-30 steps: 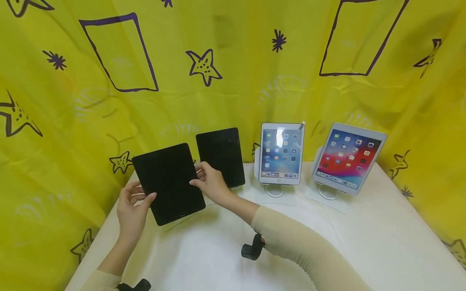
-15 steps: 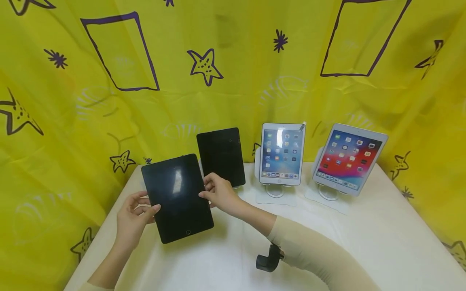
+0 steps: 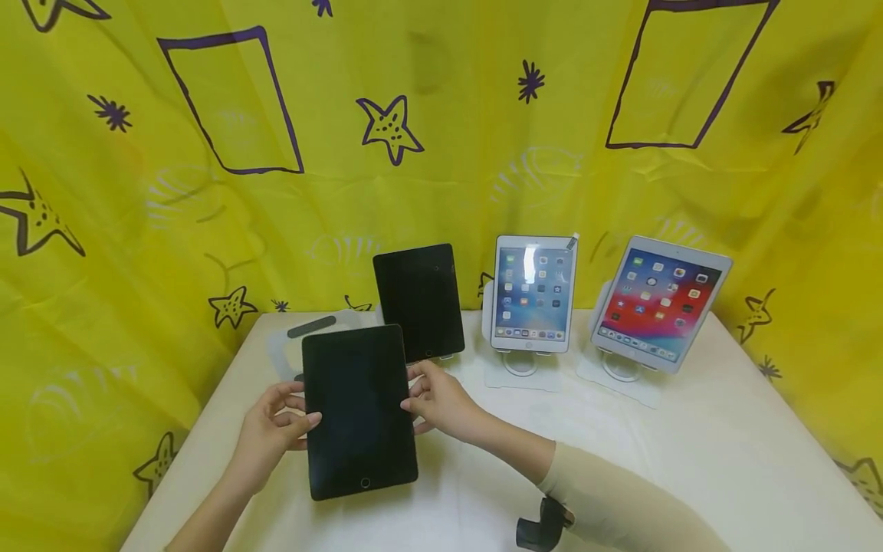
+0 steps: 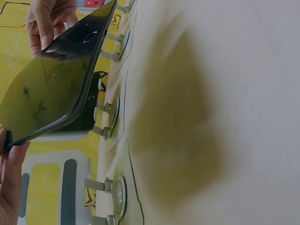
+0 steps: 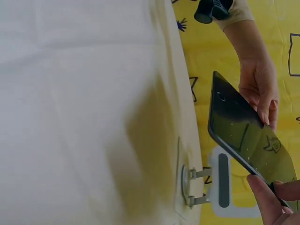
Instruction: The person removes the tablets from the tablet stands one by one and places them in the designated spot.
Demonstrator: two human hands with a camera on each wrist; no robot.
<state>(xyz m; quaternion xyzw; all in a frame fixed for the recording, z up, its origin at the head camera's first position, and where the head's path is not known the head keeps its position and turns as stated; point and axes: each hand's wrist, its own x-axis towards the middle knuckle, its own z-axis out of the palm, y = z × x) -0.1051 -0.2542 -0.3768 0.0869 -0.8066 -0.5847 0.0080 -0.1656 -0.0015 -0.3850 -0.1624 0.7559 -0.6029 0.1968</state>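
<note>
A black tablet with a dark screen and a round home button is held up in front of the tabletop. My left hand grips its left edge, thumb on the front and fingers behind. On the opposite edge my right hand pinches it the same way. Both wrist views show the tablet tilted above the cloth, casting a shadow. Behind it stands a white tablet stand with grey pads and nothing resting on it, partly hidden by the tablet in the head view.
Along the back of the white-covered table stand a smaller black tablet, a white tablet with a lit blue screen and one with a red-blue screen, each on a stand. A yellow patterned curtain hangs behind.
Both hands have brought the black tablet down, to the right and closer, turning it more upright. The stand behind it has come into view.
</note>
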